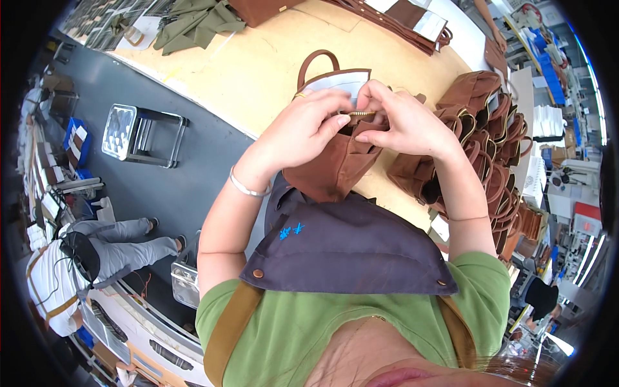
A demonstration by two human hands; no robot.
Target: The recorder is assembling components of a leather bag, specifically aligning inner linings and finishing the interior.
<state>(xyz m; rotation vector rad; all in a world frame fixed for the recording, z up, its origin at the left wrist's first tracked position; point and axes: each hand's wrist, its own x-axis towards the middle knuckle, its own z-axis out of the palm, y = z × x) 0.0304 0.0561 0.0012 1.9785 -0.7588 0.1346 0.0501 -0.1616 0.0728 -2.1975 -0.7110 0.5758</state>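
Note:
A brown fabric bag point(322, 164) with a gold-toothed zipper point(362, 114) stands at the near edge of the table, against my apron. Its mouth gapes, showing a pale lining point(345, 82), and one handle point(318, 57) arches up at the far side. My left hand point(313, 126) holds the bag's rim at the left end of the zipper, thumb against the edge, the other fingers slightly blurred. On the right side of the mouth, my right hand point(409, 122) is curled round the rim, its thumb outside and index finger bent over the zipper. The fingers partly hide the zipper.
Several similar brown bags point(480, 135) are heaped to the right on the table point(271, 71). Green fabric point(196, 26) and flat brown pieces point(393, 22) lie along the far side. A stool point(145, 132) stands on the floor at left; a person point(71, 277) works behind it.

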